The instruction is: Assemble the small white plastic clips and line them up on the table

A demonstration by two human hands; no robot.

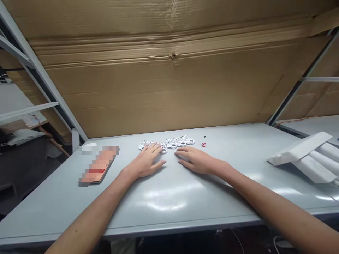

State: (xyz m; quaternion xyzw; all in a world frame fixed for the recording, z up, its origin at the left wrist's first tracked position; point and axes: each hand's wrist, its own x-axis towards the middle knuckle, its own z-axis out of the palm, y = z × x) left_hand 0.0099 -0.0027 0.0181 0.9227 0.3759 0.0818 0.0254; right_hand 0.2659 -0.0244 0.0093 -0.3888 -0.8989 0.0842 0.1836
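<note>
Both my hands lie flat, palms down, on a pale grey table (169, 197). My left hand (147, 160) has its fingers stretched out, and their tips touch the left end of a row of several small white plastic parts (169, 143). My right hand (194, 158) rests just right of it, fingers extended and pointing left, close below the same row. Neither hand holds anything.
A blurred-out phone-like object (97, 165) lies at the left. A tiny red piece (203, 144) and a small dark speck (204, 137) sit right of the row. White foam or plastic bars (304, 153) lie at the right edge. A cardboard sheet (169, 77) forms the back wall.
</note>
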